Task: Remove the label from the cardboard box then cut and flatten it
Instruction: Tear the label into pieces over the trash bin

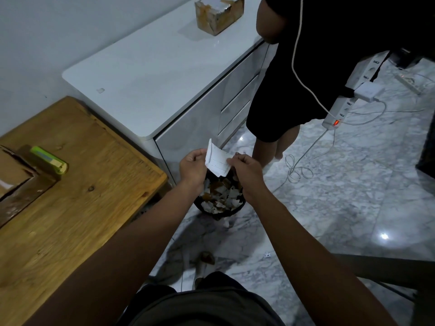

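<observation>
A white paper label (217,160) is held up between both my hands, above a black waste bin (220,196) full of torn white and brown scraps. My left hand (193,167) pinches the label's left edge. My right hand (246,170) pinches its right edge. A cardboard box (14,175) lies at the far left edge of the wooden table (82,196), only partly in view. A green utility knife (48,160) rests on the table beside that box.
A white cabinet (153,74) stands behind the bin, with a taped brown box (219,15) on top. Another person in black (317,55) stands at the right. A power strip (336,111) and cables lie over the marble floor. Scraps lie near my feet.
</observation>
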